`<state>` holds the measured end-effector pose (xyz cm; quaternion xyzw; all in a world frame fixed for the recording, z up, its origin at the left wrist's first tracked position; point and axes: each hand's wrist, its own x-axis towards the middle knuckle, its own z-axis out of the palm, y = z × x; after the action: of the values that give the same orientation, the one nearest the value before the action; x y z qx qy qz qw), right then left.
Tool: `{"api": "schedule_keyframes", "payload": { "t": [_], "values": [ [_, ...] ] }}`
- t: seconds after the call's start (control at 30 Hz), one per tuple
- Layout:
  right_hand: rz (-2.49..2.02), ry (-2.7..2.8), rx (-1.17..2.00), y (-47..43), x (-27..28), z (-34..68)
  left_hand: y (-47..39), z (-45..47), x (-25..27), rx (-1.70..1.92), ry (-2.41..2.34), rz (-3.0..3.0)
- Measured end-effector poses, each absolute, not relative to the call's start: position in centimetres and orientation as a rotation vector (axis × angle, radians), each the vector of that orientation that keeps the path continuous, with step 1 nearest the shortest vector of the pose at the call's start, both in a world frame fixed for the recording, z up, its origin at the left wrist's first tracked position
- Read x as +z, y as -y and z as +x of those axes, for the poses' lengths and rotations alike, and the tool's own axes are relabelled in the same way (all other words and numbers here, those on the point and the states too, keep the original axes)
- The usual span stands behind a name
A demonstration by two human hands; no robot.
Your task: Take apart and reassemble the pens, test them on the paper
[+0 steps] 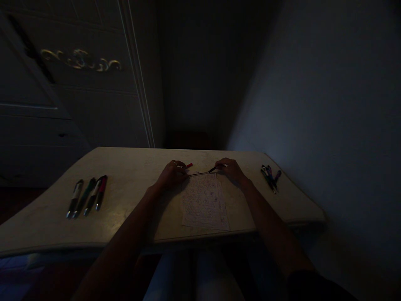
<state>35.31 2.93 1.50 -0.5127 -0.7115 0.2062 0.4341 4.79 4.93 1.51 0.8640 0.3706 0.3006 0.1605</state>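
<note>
A sheet of paper covered in fine marks lies on the pale table in front of me. My left hand is at its upper left corner, fingers closed around a small red stick-like piece that pokes out to the right. From the same fingers a thin dark line runs along the paper's top edge; dim light hides whether it is a separate rod. At the upper right corner, my right hand pinches a slim dark pen, its tip pointing left and down near that line.
Several thick pens lie side by side on the table's left part. A small cluster of slimmer pens sits near the right edge by the wall. A cabinet with an ornate handle stands at the back left.
</note>
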Motion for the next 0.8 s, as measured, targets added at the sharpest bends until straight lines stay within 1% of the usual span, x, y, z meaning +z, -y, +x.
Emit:
{"api": "schedule_keyframes", "payload": {
  "t": [0.1, 0.3, 0.6, 0.8],
  "values": [
    [-1.280, 1.745, 0.515, -2.8, 1.6, 35.3, -5.1, 4.7, 1.6, 0.881, -1.056, 2.445],
    [-1.282, 1.658, 0.614, -2.9, 1.7, 35.4, -5.3, 4.6, 1.2, 0.913, -1.048, 2.409],
    [-1.284, 1.640, 0.656, -3.4, 1.7, 36.0, -5.3, 4.6, 1.1, 0.885, -1.024, 2.427],
    [-1.277, 1.596, 0.684, -3.0, 1.6, 34.8, -5.2, 4.7, 1.1, 0.984, -0.978, 2.452]
  ]
}}
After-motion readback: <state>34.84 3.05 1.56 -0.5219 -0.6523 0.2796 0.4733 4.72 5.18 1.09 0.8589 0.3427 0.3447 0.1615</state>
